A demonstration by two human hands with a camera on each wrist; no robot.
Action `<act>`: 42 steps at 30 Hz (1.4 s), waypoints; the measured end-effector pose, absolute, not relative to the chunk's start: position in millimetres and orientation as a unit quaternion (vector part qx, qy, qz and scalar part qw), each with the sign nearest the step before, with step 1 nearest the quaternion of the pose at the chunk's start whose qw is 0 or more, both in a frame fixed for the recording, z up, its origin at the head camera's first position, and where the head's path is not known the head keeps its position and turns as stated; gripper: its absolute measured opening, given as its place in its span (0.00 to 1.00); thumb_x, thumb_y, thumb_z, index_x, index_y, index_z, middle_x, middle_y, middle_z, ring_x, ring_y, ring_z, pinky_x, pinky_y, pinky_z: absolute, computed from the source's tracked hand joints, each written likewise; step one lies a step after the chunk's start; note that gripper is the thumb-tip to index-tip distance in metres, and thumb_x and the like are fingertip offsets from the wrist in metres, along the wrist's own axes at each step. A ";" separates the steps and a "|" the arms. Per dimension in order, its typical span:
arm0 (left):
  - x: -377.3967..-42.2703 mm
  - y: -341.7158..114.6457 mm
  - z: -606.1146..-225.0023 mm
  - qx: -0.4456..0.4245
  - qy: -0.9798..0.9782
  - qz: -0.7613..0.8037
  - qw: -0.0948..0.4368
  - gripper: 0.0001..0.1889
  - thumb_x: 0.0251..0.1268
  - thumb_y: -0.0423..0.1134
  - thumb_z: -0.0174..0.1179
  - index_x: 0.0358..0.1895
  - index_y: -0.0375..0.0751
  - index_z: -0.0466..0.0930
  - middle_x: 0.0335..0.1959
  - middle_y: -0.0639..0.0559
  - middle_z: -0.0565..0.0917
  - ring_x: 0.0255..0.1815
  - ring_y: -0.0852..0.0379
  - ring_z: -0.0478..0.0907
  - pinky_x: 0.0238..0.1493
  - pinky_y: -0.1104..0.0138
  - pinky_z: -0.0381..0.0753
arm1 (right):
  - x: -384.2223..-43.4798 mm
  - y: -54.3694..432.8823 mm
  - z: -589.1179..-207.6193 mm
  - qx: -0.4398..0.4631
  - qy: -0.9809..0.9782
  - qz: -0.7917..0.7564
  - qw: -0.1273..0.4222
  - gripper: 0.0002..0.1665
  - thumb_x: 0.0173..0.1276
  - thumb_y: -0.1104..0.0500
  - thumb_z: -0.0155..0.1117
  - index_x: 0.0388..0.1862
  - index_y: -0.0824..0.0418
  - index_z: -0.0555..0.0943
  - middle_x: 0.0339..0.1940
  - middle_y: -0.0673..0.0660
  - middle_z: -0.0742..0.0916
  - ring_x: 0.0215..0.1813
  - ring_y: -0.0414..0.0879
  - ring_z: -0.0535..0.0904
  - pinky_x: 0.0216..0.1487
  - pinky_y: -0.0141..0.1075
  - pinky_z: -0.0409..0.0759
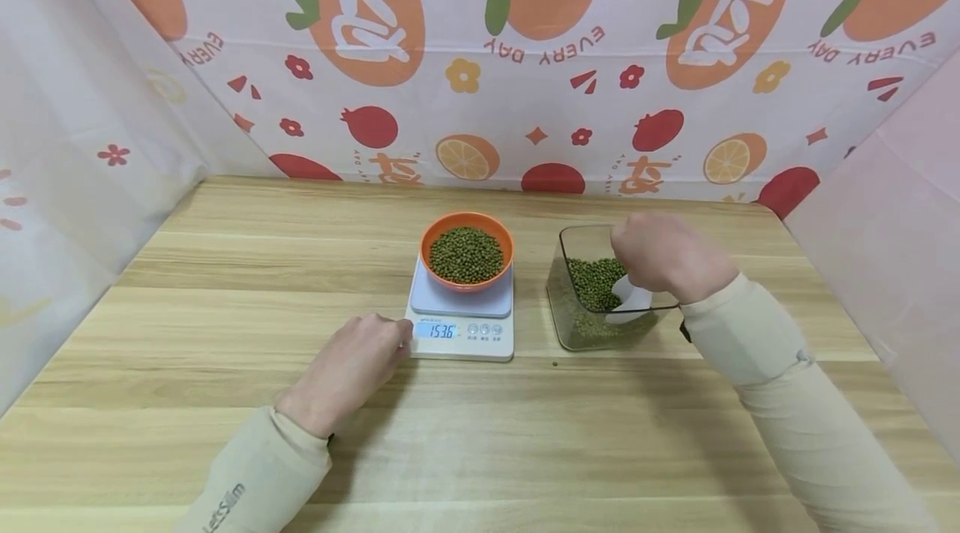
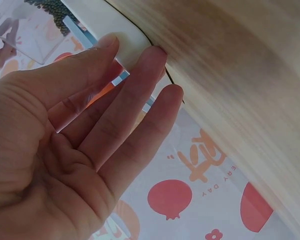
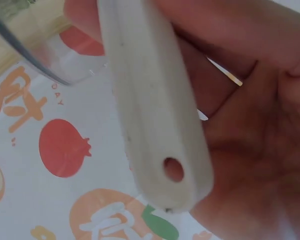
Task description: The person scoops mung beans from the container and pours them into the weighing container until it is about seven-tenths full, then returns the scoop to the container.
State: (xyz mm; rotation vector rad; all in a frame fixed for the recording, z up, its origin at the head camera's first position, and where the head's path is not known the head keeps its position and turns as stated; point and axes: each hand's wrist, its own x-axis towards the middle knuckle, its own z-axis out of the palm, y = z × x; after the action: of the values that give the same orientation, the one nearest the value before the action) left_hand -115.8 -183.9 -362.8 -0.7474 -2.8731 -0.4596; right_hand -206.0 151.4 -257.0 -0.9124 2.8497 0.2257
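Observation:
My right hand (image 1: 671, 254) grips a white spoon (image 1: 630, 300) by its handle, over a clear square container (image 1: 566, 321). The spoon's bowl is down inside, at the green mung beans (image 1: 596, 283). In the right wrist view, the spoon's handle (image 3: 155, 105), with a hole near its end, lies against my fingers. A white kitchen scale (image 1: 461, 350) reads 153.6 and bears an orange bowl (image 1: 468, 221) of mung beans. My left hand (image 1: 352, 366) touches the scale's left edge, its fingers loosely extended in the left wrist view.
A single loose bean (image 1: 555, 364) lies on the wooden table (image 1: 480, 450) in front of the container. Behind the table hangs a fruit-patterned cloth (image 1: 525, 100), and pale cloth walls (image 1: 67, 141) close off the sides.

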 end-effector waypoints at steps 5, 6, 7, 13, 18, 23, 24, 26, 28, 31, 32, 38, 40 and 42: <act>-115.5 -183.2 -362.1 -0.247 -0.954 -0.153 0.070 0.20 0.55 0.17 0.64 0.18 0.44 0.70 0.14 0.59 0.67 0.18 0.63 0.62 0.17 0.71 0.63 | -205.8 155.1 -263.7 -0.321 0.944 0.057 0.050 0.27 0.52 0.82 0.52 0.10 0.52 0.61 0.15 0.46 0.60 0.23 0.42 0.57 0.23 0.35 0.60; -115.3 -183.3 -362.0 -0.248 -0.954 -0.153 0.073 0.20 0.55 0.17 0.64 0.17 0.45 0.70 0.14 0.59 0.67 0.18 0.63 0.62 0.17 0.71 0.63 | -205.7 155.8 -264.2 -0.326 0.943 0.050 0.046 0.27 0.52 0.82 0.52 0.10 0.52 0.61 0.15 0.46 0.60 0.23 0.42 0.57 0.23 0.35 0.59; -115.2 -183.3 -362.0 -0.248 -0.954 -0.153 0.075 0.20 0.55 0.17 0.64 0.17 0.45 0.70 0.14 0.59 0.67 0.18 0.63 0.62 0.17 0.71 0.62 | -206.1 156.7 -265.0 -0.332 0.941 0.046 0.042 0.27 0.51 0.82 0.51 0.10 0.52 0.60 0.15 0.46 0.59 0.23 0.41 0.56 0.24 0.34 0.59; -114.9 -183.8 -363.3 -0.251 -0.952 -0.153 0.080 0.21 0.53 0.16 0.63 0.17 0.45 0.69 0.14 0.59 0.66 0.17 0.63 0.61 0.16 0.70 0.62 | -208.1 162.2 -268.3 -0.354 0.934 0.030 0.041 0.26 0.45 0.81 0.47 0.08 0.51 0.60 0.14 0.45 0.57 0.23 0.41 0.54 0.25 0.34 0.58; -115.4 -183.6 -364.2 -0.247 -0.954 -0.149 0.078 0.22 0.52 0.15 0.62 0.17 0.46 0.67 0.14 0.59 0.65 0.17 0.63 0.61 0.16 0.70 0.62 | -210.2 167.0 -270.3 -0.349 0.935 0.025 0.052 0.23 0.44 0.80 0.46 0.09 0.52 0.61 0.15 0.46 0.60 0.24 0.41 0.56 0.28 0.35 0.61; -115.8 -183.1 -364.1 -0.248 -0.954 -0.149 0.078 0.21 0.52 0.15 0.62 0.17 0.46 0.67 0.14 0.59 0.65 0.17 0.63 0.61 0.16 0.70 0.62 | -211.5 173.0 -271.8 -0.345 0.937 0.018 0.056 0.23 0.42 0.81 0.45 0.11 0.52 0.62 0.16 0.47 0.62 0.25 0.42 0.58 0.29 0.36 0.61; -115.8 -183.0 -363.9 -0.248 -0.954 -0.149 0.078 0.21 0.52 0.15 0.62 0.17 0.46 0.68 0.14 0.59 0.65 0.17 0.63 0.61 0.16 0.70 0.62 | -211.6 174.0 -272.0 -0.345 0.937 0.016 0.055 0.23 0.42 0.81 0.45 0.12 0.52 0.62 0.16 0.47 0.63 0.25 0.42 0.58 0.30 0.36 0.61; -115.8 -182.9 -363.8 -0.249 -0.954 -0.148 0.081 0.21 0.52 0.15 0.62 0.17 0.45 0.67 0.14 0.59 0.65 0.16 0.63 0.61 0.16 0.70 0.62 | -212.0 176.0 -272.8 -0.345 0.937 0.013 0.054 0.22 0.42 0.81 0.46 0.13 0.53 0.64 0.17 0.47 0.64 0.26 0.43 0.59 0.30 0.36 0.62; -116.0 -183.0 -364.1 -0.250 -0.953 -0.148 0.083 0.21 0.52 0.15 0.61 0.17 0.46 0.67 0.14 0.59 0.65 0.17 0.63 0.61 0.16 0.70 0.61 | -212.2 177.5 -273.4 -0.346 0.937 0.010 0.052 0.22 0.43 0.82 0.47 0.14 0.53 0.66 0.17 0.47 0.67 0.26 0.43 0.62 0.30 0.37 0.63; -116.3 -182.9 -364.5 -0.250 -0.954 -0.147 0.082 0.22 0.52 0.15 0.61 0.17 0.46 0.67 0.14 0.59 0.65 0.17 0.63 0.60 0.16 0.71 0.61 | -212.7 179.4 -274.2 -0.347 0.937 -0.002 0.050 0.22 0.43 0.82 0.48 0.15 0.53 0.68 0.17 0.47 0.69 0.26 0.43 0.63 0.31 0.37 0.64; -116.2 -182.9 -364.5 -0.250 -0.954 -0.147 0.082 0.22 0.52 0.15 0.61 0.17 0.46 0.67 0.14 0.59 0.64 0.17 0.63 0.60 0.16 0.71 0.61 | -212.9 180.1 -274.4 -0.347 0.937 -0.004 0.048 0.22 0.43 0.82 0.48 0.15 0.53 0.69 0.17 0.47 0.70 0.26 0.43 0.64 0.31 0.37 0.64; -116.1 -183.2 -364.9 -0.250 -0.954 -0.148 0.080 0.21 0.53 0.16 0.62 0.18 0.46 0.68 0.14 0.59 0.65 0.17 0.63 0.61 0.16 0.70 0.61 | -213.8 183.4 -275.4 -0.348 0.937 -0.014 0.043 0.22 0.44 0.81 0.48 0.17 0.53 0.72 0.18 0.47 0.72 0.26 0.44 0.67 0.31 0.39 0.67; -116.4 -183.4 -365.4 -0.249 -0.954 -0.148 0.080 0.21 0.53 0.16 0.62 0.18 0.46 0.68 0.14 0.59 0.65 0.17 0.63 0.61 0.16 0.70 0.62 | -214.0 184.3 -275.5 -0.350 0.936 -0.017 0.039 0.22 0.44 0.81 0.48 0.17 0.53 0.72 0.18 0.47 0.73 0.26 0.44 0.67 0.31 0.39 0.67; -116.6 -183.7 -366.0 -0.249 -0.954 -0.148 0.081 0.21 0.53 0.16 0.62 0.18 0.46 0.68 0.14 0.59 0.65 0.17 0.62 0.61 0.16 0.70 0.62 | -214.0 185.3 -275.3 -0.351 0.935 -0.018 0.034 0.22 0.44 0.81 0.47 0.17 0.53 0.72 0.17 0.47 0.72 0.25 0.44 0.67 0.31 0.39 0.68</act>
State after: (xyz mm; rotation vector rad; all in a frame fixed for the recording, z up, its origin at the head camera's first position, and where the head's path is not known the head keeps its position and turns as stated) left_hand -116.6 -183.7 -366.0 -0.7439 -2.8509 -0.4411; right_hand -214.0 185.3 -275.3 -1.0809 2.8777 -0.0544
